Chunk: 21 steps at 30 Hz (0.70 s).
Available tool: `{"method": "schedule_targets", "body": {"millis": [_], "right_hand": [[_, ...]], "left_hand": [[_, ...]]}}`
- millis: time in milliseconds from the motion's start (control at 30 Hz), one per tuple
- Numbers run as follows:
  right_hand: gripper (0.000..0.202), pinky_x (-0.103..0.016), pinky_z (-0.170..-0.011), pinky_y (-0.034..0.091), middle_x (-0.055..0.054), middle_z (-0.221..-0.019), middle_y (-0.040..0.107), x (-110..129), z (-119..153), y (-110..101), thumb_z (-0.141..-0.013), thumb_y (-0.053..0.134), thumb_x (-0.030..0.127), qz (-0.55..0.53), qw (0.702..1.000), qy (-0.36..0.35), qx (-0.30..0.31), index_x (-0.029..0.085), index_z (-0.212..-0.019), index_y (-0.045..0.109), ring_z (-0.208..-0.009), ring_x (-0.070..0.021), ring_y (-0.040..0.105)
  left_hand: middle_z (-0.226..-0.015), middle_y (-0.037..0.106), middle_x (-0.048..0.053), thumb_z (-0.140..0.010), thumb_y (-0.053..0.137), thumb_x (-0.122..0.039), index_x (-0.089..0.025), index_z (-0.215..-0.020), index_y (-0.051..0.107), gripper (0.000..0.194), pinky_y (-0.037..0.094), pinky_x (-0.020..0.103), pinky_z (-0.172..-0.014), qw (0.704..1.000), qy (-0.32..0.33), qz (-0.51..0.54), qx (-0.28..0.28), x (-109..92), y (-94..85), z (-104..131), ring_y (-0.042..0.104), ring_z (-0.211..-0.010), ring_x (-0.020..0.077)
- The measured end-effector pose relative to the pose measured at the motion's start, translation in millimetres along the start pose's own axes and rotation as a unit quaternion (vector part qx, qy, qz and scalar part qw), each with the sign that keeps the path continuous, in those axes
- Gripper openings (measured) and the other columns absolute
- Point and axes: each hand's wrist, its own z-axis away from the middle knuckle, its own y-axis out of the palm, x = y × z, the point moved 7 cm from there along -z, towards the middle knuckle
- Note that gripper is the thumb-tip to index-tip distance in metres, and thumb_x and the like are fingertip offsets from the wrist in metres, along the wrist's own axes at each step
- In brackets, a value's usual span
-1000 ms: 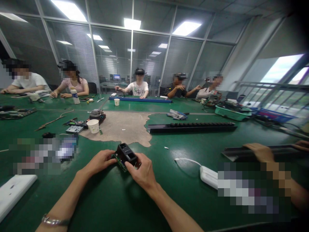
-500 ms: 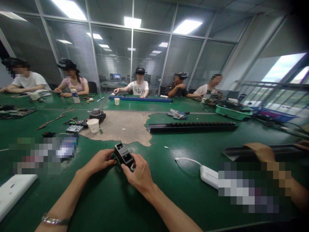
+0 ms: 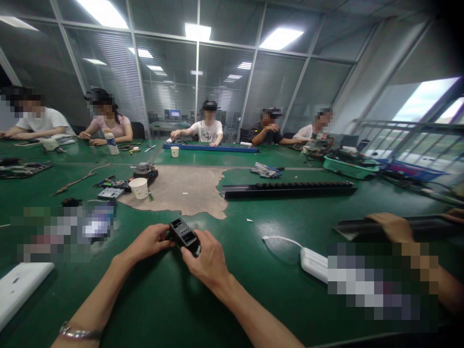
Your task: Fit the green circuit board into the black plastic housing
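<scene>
A small black box-shaped device point(image 3: 184, 233) with slots and a row of small marks on its grey top face is held slantwise between my two hands, over the green table. My left hand point(image 3: 155, 240) grips its left end, fingers bent around the edge and partly hidden behind it. On the near right end, the thumb and fingers of my right hand point(image 3: 208, 253) close around the device. Something pale shows by the right fingertips, too small to name. Beyond the hands lies a bare brown patch point(image 3: 184, 186) of the tabletop.
Paper cup point(image 3: 139, 188) and circuit parts point(image 3: 110, 193) are at left centre. A long black rail point(image 3: 290, 190) lies beyond my right hand; a white power strip point(image 3: 313, 265) is nearer. A co-worker's hand point(image 3: 393, 226) rests on another rail at right. Several people sit opposite.
The device has tipped slightly, its top face now lying a little flatter, and the green below its left end no longer shows. Both hands keep their hold almost in place.
</scene>
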Motion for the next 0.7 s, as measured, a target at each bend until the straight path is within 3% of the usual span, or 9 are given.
{"method": "schedule_targets", "body": {"millis": [167,300,500,700], "right_hand": [[0.045,-0.038,-0.081,0.05,-0.009,-0.097,0.062,-9.8,6.9,12.1,-0.073,0.07,0.037,0.019,0.999,0.016,0.041,0.02,-0.113,0.058,-0.089,-0.0252,0.061],[0.057,-0.04,-0.081,0.05,-0.011,-0.104,0.06,-11.1,7.8,10.4,-0.07,0.073,0.043,0.017,0.999,0.02,0.032,0.019,-0.119,0.056,-0.094,-0.0269,0.06],[0.033,-0.035,-0.081,0.05,-0.007,-0.094,0.06,-6.8,6.8,9.1,-0.077,0.068,0.032,-0.012,0.999,0.015,0.039,0.02,-0.107,0.06,-0.088,-0.0223,0.059],[0.027,-0.033,-0.078,0.049,-0.006,-0.092,0.059,-3.3,2.7,1.0,-0.079,0.065,0.028,-0.055,0.998,0.003,0.009,0.018,-0.104,0.061,-0.085,-0.0207,0.058]], "left_hand": [[-0.07,0.055,-0.003,-0.077,0.064,-0.046,-0.019,-0.094,0.062,0.032,0.03,0.023,-0.057,1.0,-0.003,0.013,0.022,1.1,1.4,0.5,0.05,-0.063,0.0145],[-0.074,0.056,-0.002,-0.075,0.067,-0.049,-0.019,-0.1,0.062,0.04,0.031,0.024,-0.059,1.0,0.004,0.007,0.019,1.3,0.2,0.6,0.05,-0.066,0.0152],[-0.074,0.057,-0.001,-0.077,0.064,-0.048,-0.019,-0.092,0.063,0.033,0.031,0.024,-0.06,1.0,0.007,-0.007,0.011,-1.2,0.3,0.2,0.05,-0.067,0.0157],[-0.072,0.055,-0.002,-0.08,0.062,-0.047,-0.019,-0.096,0.064,0.032,0.03,0.024,-0.058,1.0,-0.006,-0.002,0.006,-1.9,-0.1,-0.3,0.049,-0.064,0.015]]}}
